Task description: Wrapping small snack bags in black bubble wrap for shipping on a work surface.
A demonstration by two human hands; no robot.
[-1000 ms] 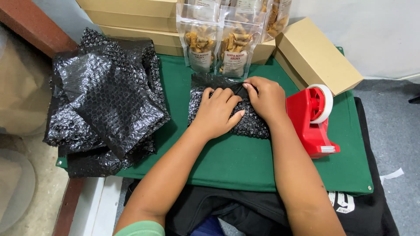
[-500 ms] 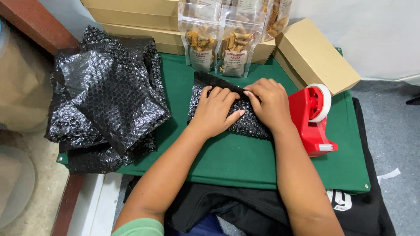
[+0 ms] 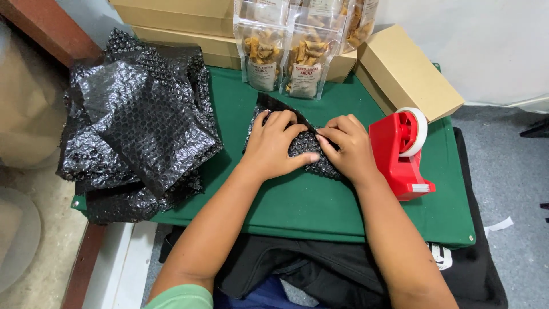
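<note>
Head view shows your work surface first: a green cloth-covered table (image 3: 320, 212) that fills the middle of the frame. On its left edge sits a large heap of crumpled black bubble wrap sheets (image 3: 137, 123), well apart from your hands. Along the far edge lie flat brown cardboard boxes (image 3: 177, 17), with another closed brown box (image 3: 409, 71) angled at the far right. Leaning against those boxes stand clear pouches of golden-brown snacks (image 3: 286, 48). Just beside your right hand stands a red plastic tape dispenser (image 3: 400, 154) carrying a roll of pale tape. At the centre of the cloth lies a small bundle wrapped in black bubble wrap (image 3: 303, 146), and you press on it with both hands. Your left hand (image 3: 274, 143) lies flat over its left part, fingers curled down against the wrap, thumb stretched toward the right. Your right hand (image 3: 346, 146) covers its right end, fingers bent and pinching the wrap's folded edge.
</note>
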